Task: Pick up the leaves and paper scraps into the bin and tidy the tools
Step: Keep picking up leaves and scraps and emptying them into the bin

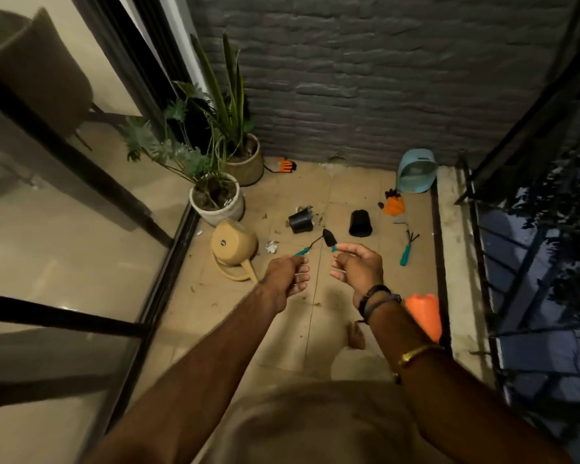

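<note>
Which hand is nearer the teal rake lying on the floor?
Right. The right hand sits just left of the rake; the left hand is farther left.

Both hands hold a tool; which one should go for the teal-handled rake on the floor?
Right, probably. The rake lies on the tiles outside the right hand; the left hand would have to cross over. The right pinches the trowel, the left a thin tool.

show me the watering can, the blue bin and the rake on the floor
watering can [233, 244], head view, on its body
blue bin [411, 159], head view, on its outer wall
rake [404, 256], head view, on its teal handle
</note>
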